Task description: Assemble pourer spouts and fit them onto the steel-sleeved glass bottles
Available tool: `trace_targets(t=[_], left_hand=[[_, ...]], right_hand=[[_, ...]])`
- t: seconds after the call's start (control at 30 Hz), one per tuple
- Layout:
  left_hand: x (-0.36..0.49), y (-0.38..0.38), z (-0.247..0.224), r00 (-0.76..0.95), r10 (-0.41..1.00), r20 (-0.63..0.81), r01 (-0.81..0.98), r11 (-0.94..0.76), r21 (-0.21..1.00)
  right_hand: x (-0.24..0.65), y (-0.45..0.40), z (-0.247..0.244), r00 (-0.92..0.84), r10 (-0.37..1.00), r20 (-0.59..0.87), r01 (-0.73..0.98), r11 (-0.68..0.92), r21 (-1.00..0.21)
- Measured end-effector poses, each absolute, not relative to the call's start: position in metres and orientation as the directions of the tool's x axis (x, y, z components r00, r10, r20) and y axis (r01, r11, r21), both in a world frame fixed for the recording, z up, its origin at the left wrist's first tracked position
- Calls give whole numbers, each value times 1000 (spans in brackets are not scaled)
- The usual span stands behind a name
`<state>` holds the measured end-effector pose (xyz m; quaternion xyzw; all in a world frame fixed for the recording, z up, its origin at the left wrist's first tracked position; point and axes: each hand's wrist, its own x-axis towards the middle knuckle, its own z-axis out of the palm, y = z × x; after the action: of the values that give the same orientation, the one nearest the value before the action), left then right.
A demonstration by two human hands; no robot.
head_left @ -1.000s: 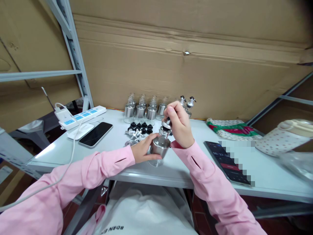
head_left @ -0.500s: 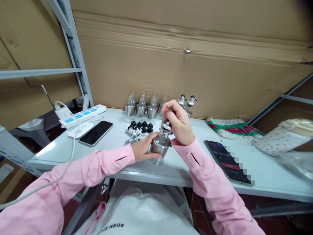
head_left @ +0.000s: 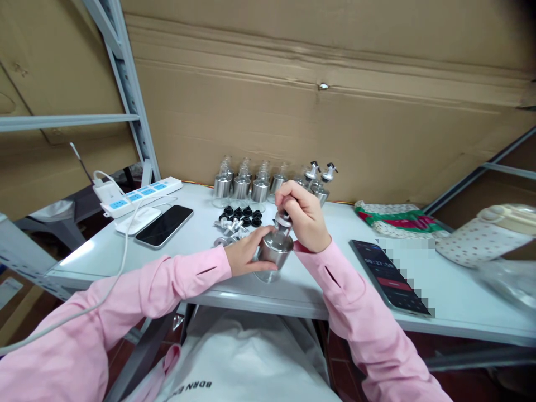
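Near the table's front edge stands a glass bottle [head_left: 275,251] with a metal sleeve, leaning slightly. Around its sleeve my left hand [head_left: 248,254] is wrapped from the left. My right hand [head_left: 306,216] is closed over the top of a silver pourer stopper [head_left: 283,219] at the bottle's mouth; its upper end is hidden by the fingers. Just behind the left hand lie several silver pourer parts [head_left: 231,228] and a cluster of black stoppers [head_left: 243,215].
Several sleeved bottles [head_left: 242,187] line the cardboard wall, two at the right wearing pourers [head_left: 329,172]. A phone [head_left: 164,226] and power strip [head_left: 142,195] lie left. Right are a timer phone [head_left: 389,276], patterned cloth [head_left: 402,220] and dotted flask [head_left: 481,237].
My right hand has moved slightly down toward the bottle, the silver stopper sinking a little with it. The left hand and the bottle have stayed in place.
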<state>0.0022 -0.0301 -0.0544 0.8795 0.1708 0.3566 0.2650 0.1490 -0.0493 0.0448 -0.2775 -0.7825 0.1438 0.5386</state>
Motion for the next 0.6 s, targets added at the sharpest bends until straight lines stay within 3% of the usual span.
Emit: trace_targets(t=[0.37, 0.6], left_hand=[[3, -30, -59, 692, 475, 543, 109, -813, 572], [4, -30, -61, 564, 401, 722, 11, -877, 479]], right_hand=[[151, -48, 43, -329, 550, 768, 372, 823, -430], [165, -18, 66, -64, 467, 882, 572, 741, -351]])
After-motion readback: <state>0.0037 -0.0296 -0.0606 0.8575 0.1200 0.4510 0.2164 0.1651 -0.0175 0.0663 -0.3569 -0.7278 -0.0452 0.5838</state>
